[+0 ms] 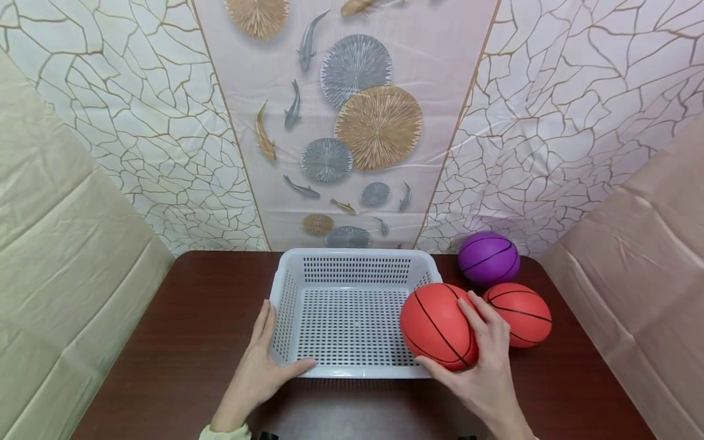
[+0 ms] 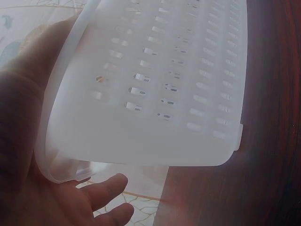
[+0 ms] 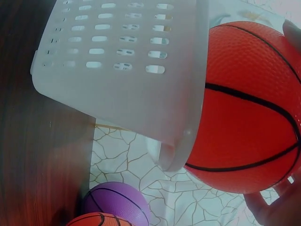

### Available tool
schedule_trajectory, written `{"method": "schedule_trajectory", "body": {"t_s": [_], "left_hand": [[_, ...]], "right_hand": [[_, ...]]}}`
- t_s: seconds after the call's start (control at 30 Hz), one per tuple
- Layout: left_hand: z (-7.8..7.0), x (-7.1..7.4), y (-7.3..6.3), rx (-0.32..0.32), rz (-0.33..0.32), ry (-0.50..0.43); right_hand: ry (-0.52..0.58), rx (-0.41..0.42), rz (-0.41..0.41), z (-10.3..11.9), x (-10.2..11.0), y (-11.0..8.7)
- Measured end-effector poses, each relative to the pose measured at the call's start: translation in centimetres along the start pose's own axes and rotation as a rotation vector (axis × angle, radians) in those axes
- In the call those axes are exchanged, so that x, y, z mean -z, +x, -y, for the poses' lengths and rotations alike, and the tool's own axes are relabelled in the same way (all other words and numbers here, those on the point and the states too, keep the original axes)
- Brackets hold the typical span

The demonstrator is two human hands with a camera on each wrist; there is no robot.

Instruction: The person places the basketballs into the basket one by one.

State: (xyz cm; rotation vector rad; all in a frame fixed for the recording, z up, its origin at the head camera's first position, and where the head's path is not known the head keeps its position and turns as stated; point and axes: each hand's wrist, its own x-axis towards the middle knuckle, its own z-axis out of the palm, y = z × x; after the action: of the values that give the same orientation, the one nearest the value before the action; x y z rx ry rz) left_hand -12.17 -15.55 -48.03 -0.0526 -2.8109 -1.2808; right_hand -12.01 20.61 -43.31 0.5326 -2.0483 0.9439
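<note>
Cracked-line fabric with a fish-and-lily panel hangs behind as our backdrop (image 1: 165, 61), and a dark wooden table (image 1: 159, 373) stretches out before it. From the left, our left hand (image 1: 258, 365) rests at the near left corner of a white perforated basket (image 1: 357, 372), its straight fingers along the outer side and its thumb spread over the front rim.

Farther right, our right hand (image 1: 491, 362) grips a red ball (image 1: 437, 324) between thumb and curved fingers. That ball sits over the basket's right end; whether it touches the rim, we cannot tell. Beyond it on the table lie a purple ball (image 1: 488, 259) and, nearer us, another red ball (image 1: 525, 315).

We judge this one ball's handling to be midway: the grip is made, the release is left. None lies on the basket's floor, and two sit outside, apart from our hands' hold.
</note>
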Motion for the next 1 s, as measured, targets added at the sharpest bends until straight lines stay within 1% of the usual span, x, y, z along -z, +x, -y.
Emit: {"method": "schedule_trajectory", "body": {"t_s": [0.2, 0.57, 0.77, 1.0], "left_hand": [[0.1, -0.1, 0.0, -0.014, -0.009, -0.003], [0.3, -0.1, 0.0, -0.011, -0.012, -0.01], [0.3, -0.2, -0.1, -0.011, -0.012, -0.012], [0.3, -0.1, 0.0, -0.003, -0.007, -0.005]], "right_hand": [[-0.034, 0.009, 0.04, 0.3, -0.3, 0.1], [-0.091, 0.028, 0.135, 1.0, -1.2, 0.2], [-0.096, 0.04, 0.142, 1.0, -1.3, 0.1], [-0.062, 0.136, 0.105, 0.7, -1.6, 0.1]]}}
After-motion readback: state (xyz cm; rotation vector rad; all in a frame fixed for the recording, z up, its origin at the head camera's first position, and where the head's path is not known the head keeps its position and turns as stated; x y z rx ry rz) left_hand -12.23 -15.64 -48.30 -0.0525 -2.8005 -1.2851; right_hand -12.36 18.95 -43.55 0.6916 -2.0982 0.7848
